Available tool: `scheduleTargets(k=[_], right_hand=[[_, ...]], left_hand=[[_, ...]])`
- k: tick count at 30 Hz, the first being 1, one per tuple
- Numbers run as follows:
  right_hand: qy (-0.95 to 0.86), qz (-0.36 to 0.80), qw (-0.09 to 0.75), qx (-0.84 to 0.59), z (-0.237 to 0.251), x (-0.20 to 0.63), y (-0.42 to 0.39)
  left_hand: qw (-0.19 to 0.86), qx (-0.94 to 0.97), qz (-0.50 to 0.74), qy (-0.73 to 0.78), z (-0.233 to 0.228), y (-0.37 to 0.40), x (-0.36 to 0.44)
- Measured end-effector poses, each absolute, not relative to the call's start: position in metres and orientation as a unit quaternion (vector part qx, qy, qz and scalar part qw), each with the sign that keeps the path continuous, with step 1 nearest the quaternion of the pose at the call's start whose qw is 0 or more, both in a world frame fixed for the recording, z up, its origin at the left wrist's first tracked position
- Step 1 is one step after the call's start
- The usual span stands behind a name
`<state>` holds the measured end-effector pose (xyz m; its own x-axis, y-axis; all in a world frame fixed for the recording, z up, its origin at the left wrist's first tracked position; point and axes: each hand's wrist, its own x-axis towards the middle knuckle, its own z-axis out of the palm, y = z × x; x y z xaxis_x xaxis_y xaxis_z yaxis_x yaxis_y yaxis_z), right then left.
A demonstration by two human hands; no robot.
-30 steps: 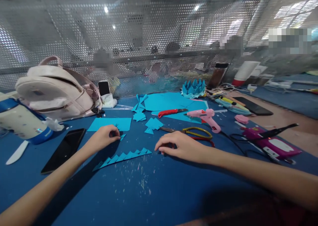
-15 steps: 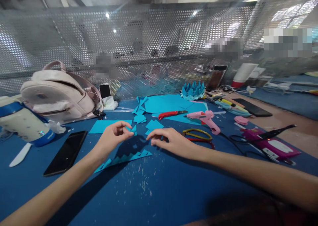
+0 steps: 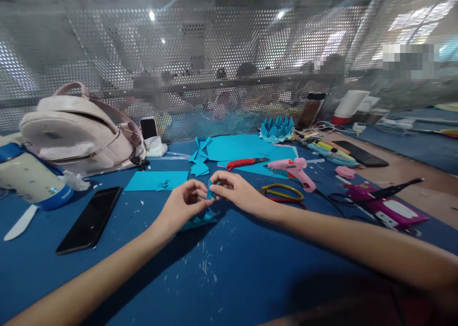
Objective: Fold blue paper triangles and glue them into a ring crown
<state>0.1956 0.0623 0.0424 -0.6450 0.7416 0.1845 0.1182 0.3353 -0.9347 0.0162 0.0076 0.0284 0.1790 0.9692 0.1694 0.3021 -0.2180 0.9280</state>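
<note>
Three phones point(image 3: 89, 218), one glue gun point(image 3: 293, 168), one backpack point(image 3: 77, 130), two hands point(image 3: 186, 202).

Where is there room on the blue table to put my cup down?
Bare blue table lies near the front edge, below both arms. A smaller gap sits between the black phone and left hand. Around the glue gun and scissors it's crowded.

I see matt blue paper pieces point(image 3: 211, 191) on a matt, felt-like worktop point(image 3: 222, 268), beside a glossy black phone point(image 3: 89, 218) and a perforated metal screen point(image 3: 214, 63).

Pink fabric backpack point(image 3: 77, 130), ten o'clock; black flat smartphone point(image 3: 89, 219), nine o'clock; pink plastic glue gun point(image 3: 295, 169), two o'clock; yellow-handled scissors point(image 3: 282, 192), three o'clock.
</note>
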Motion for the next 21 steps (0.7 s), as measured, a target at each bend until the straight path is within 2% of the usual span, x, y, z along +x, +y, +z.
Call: scheduleTargets(k=[10,15,21], right_hand=[[-0.736,0.567,0.232,-0.288,0.031,0.215,0.071],[-0.762,0.533,0.191,-0.312,0.022,0.217,0.071],[-0.76,0.536,0.185,-0.318,0.014,0.221,0.067]], left_hand=[[0.318,0.774,0.231,0.497,0.01,0.019,-0.016],[0.274,0.794,0.197,0.505,0.01,0.013,-0.005],[0.245,0.805,0.188,0.507,0.01,0.0,0.003]])
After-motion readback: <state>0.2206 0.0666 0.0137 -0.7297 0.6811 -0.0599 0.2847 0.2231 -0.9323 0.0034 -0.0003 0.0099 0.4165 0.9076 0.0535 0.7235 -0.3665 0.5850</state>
